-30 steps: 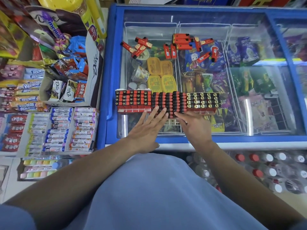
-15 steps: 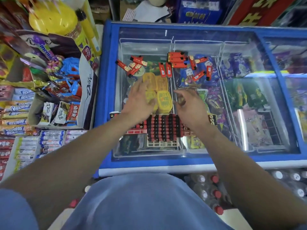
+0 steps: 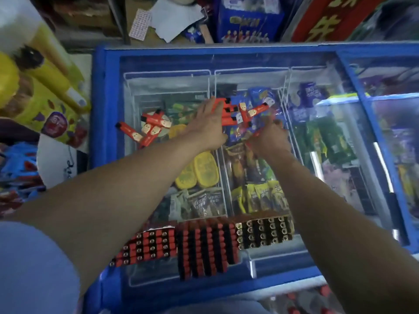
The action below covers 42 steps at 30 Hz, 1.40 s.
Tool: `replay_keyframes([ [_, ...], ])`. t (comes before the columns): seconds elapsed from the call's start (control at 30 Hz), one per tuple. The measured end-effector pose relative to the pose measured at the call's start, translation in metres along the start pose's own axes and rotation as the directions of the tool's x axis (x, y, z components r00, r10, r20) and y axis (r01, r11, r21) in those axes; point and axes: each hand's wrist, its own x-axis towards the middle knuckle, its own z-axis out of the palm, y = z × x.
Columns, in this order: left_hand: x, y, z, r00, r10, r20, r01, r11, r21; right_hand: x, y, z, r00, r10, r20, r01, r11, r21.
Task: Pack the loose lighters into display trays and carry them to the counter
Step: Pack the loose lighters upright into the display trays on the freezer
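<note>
Red loose lighters (image 3: 235, 112) on freezer lid (image 3: 158, 91): my L hand (image 3: 207, 125) lies flat, fingers straight, touching them; R hand (image 3: 268, 137) curls round 1.

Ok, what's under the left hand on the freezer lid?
Red loose lighters lie on the glass lid; the left hand rests flat over their left ends. How many lighters the palm covers cannot be seen. Packaged ice creams show below the glass.

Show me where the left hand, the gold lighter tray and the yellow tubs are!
left hand (image 3: 209, 125), head view, back of the hand.
gold lighter tray (image 3: 264, 232), head view, middle of the gold tops.
yellow tubs (image 3: 205, 169), head view, lid of the right tub.
</note>
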Motion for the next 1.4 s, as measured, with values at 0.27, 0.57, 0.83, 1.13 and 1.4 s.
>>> replay_keyframes([
  [0.27, 0.089, 0.003, 0.004, 0.985, -0.049, 0.166, -0.004, 0.952, 0.306, 0.047, 0.013, 0.0, 0.977, 0.09, 0.191, -0.075, 0.994, -0.084],
  [0.57, 0.085, 0.022, 0.021, 0.994, 0.043, 0.098, -0.076, 0.931, 0.357, 0.038, -0.002, 0.024, 0.983, -0.132, 0.131, 0.131, 0.991, 0.012],
  [0.83, 0.073, 0.023, 0.016, 0.989, -0.123, 0.084, 0.136, 0.975, -0.173, 0.02, 0.009, 0.02, 0.99, -0.099, 0.101, 0.052, 0.917, 0.395],
  [1.13, -0.042, 0.032, 0.007, 0.931, -0.273, 0.243, 0.288, 0.139, -0.948, -0.054, -0.017, -0.022, 0.958, -0.121, 0.261, -0.232, 0.216, 0.949],
  [1.4, -0.159, 0.034, 0.007, 0.954, -0.119, 0.275, 0.245, -0.216, -0.945, -0.159, -0.047, -0.019, 0.949, -0.19, 0.252, -0.25, 0.038, 0.968],
])
